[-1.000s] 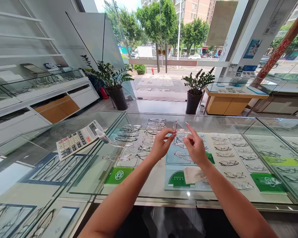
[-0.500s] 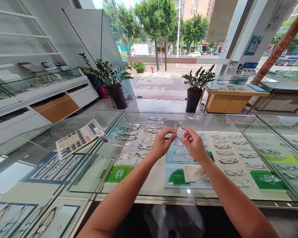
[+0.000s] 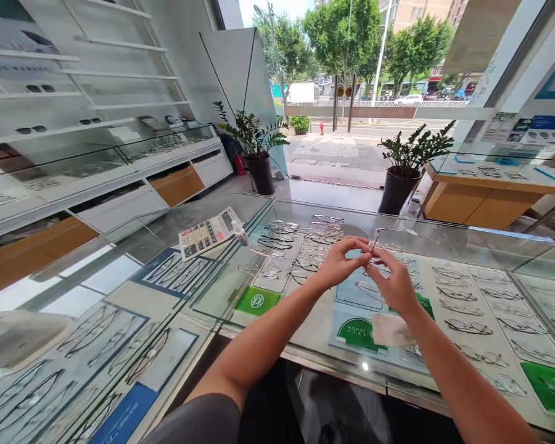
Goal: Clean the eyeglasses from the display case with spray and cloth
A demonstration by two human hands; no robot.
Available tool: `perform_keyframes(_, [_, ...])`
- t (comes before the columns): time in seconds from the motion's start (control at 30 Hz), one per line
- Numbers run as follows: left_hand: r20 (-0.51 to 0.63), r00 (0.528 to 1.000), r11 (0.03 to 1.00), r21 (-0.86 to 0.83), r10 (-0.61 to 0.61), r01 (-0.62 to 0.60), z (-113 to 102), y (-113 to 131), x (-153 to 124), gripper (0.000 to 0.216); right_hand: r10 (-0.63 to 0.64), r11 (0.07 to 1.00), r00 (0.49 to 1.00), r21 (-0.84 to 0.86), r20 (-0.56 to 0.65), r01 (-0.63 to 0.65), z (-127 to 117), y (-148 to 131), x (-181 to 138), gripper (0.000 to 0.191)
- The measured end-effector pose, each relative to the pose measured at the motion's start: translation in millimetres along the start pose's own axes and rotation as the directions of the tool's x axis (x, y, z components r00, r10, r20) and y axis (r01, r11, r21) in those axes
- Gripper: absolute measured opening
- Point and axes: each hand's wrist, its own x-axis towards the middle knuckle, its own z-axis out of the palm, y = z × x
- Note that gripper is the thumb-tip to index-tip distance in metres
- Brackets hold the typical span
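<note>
Both my hands are raised over a glass display counter (image 3: 472, 237) and pinch a thin-framed pair of glasses (image 3: 388, 235). My left hand (image 3: 342, 264) grips the frame with thumb and fingertips. Close beside it, my right hand (image 3: 393, 285) has its fingers curled on the same frame. A temple arm sticks out to the right above the glass. A white cleaning cloth (image 3: 391, 329) lies on the counter just below my right wrist.
Several spectacles lie in rows inside the case. A calculator (image 3: 204, 233) and a small white bottle (image 3: 240, 234) rest on the glass at the left. Two potted plants (image 3: 400, 161) stand on the floor behind, with shelves at the left.
The view has swung left and the counter now sits further right. My right forefinger, pointed out a second ago, has curled in, and both hands have drawn close together on the glasses.
</note>
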Motion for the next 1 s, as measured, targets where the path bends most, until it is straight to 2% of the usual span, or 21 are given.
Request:
perform_keyframes(0.07, [0.003,1.000,0.997,0.070,0.023,-0.024,0,10,-1,0.025,0.015,1.000,1.000,0.017,-0.010,-0.015,-4,2,1,0.040])
perform_keyframes(0.17, [-0.034,0.984,0.941,0.300,0.174,-0.156,-7,32,-4,0.018,0.039,0.999,0.998,0.000,-0.055,-0.039,-11,2,3,0.041])
perform_keyframes(0.27, [-0.192,0.941,0.879,0.446,0.277,-0.168,-30,53,-12,0.010,0.068,0.997,0.992,-0.013,-0.108,-0.070,-19,2,5,0.039])
perform_keyframes(0.37, [-0.408,0.856,0.876,0.473,0.316,-0.097,-75,61,-23,0.017,0.091,0.995,0.985,-0.019,-0.144,-0.095,-24,2,7,0.037])
perform_keyframes(0.5, [-0.599,0.723,0.851,0.525,0.344,0.030,-158,49,-45,0.012,0.096,0.995,0.979,-0.006,-0.177,-0.098,-26,6,10,0.036])
perform_keyframes(0.6, [-0.717,0.600,0.755,0.598,0.354,0.270,-215,33,-65,0.019,0.083,0.996,0.978,-0.014,-0.194,-0.088,-26,10,12,0.036])
perform_keyframes(0.67, [-0.757,0.544,0.717,0.599,0.363,0.355,-241,24,-77,0.030,0.072,0.997,0.979,-0.020,-0.189,-0.077,-26,12,12,0.036])
perform_keyframes(0.73, [-0.775,0.544,0.662,0.595,0.322,0.456,-257,16,-83,0.046,0.054,0.998,0.982,-0.024,-0.182,-0.060,-26,12,12,0.036])
perform_keyframes(0.8, [-0.790,0.574,0.538,0.587,0.216,0.606,-266,10,-85,0.054,0.036,0.999,0.984,-0.033,-0.175,-0.043,-27,11,12,0.036])
perform_keyframes(0.87, [-0.801,0.587,0.422,0.576,0.118,0.701,-271,5,-82,0.055,0.030,0.998,0.985,-0.041,-0.171,-0.038,-28,11,12,0.037])
perform_keyframes(1.0, [-0.798,0.600,0.385,0.570,0.051,0.726,-274,-1,-75,0.053,0.026,0.999,0.983,-0.033,-0.180,-0.032,-30,14,13,0.036])
